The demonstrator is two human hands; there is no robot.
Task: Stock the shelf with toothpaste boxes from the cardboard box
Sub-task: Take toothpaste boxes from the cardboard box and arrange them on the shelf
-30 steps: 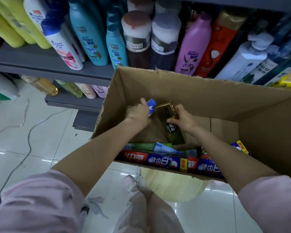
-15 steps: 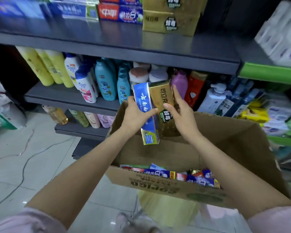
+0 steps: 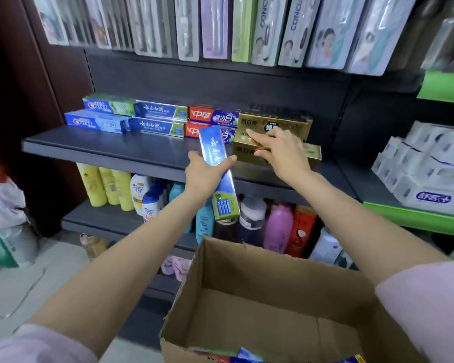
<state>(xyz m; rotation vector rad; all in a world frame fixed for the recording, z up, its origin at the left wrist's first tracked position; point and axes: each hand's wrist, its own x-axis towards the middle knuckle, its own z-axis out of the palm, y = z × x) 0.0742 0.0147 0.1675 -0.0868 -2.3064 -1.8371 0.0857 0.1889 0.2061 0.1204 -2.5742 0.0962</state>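
- Hands work at the dark grey shelf (image 3: 110,145), both reaching forward from pink sleeves.
- Our left hand (image 3: 205,174) grips a blue toothpaste box (image 3: 218,169) around its middle, fingers (image 3: 228,161) wrapped across the front and thumb on the far side. The box stands nearly upright, tilted slightly, its green lower end hanging in front of the shelf edge and its top end rising before the stocked rows.
- Our right hand (image 3: 278,150) rests on a gold toothpaste box (image 3: 309,151) lying lengthwise near the shelf's front, right of centre. The fingers are spread loosely over its top and front face; we cannot tell whether they pinch it or only press on it.
- Behind that box sits a gold stack (image 3: 286,121) of the same kind, against the back panel.
- Left of the gold stack, along the back, lie red-and-blue boxes (image 3: 212,116), then blue-and-green boxes (image 3: 160,119), then Crest boxes (image 3: 97,119) at the far left, each two high.
- Our cardboard box (image 3: 260,279) sits open below our arms, near the lower right; a few coloured toothpaste boxes (image 3: 247,357) show at its bottom edge.
- Shampoo bottles (image 3: 142,195) fill the shelf underneath, and toothbrush packs (image 3: 247,27) hang above.
- Tissue packs (image 3: 427,169) sit on the neighbouring green-edged rack to the right.
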